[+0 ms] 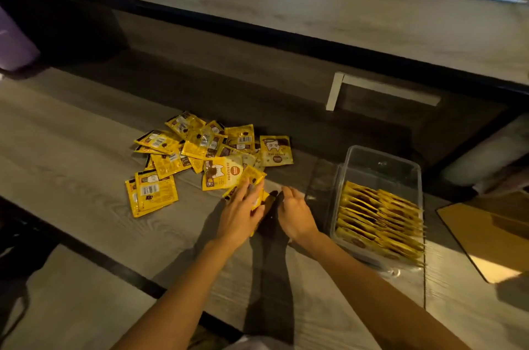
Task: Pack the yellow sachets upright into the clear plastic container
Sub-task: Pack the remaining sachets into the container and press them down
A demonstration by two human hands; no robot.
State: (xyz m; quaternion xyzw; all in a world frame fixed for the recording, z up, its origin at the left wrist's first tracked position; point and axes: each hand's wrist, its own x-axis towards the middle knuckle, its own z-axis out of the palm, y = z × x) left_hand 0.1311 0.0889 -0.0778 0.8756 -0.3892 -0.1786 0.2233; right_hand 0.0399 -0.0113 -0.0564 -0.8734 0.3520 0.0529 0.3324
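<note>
A loose pile of yellow sachets [200, 149] lies flat on the wooden table, left of centre. My left hand [240, 215] grips a small stack of sachets [253, 181] on edge at the pile's near right side. A palm's width to its right, my right hand [294, 215] hovers with fingers apart and holds nothing. The clear plastic container [380, 160] stands at the right. Its near half is filled with rows of upright sachets [378, 221]; its far half is bare.
A cardboard box [492, 229] sits at the right edge beside the container. A white bracket [335, 92] stands behind, below a raised wooden counter [286, 6]. A purple object [14, 43] shows at the far left. Bare tabletop [71, 135] lies left of the pile.
</note>
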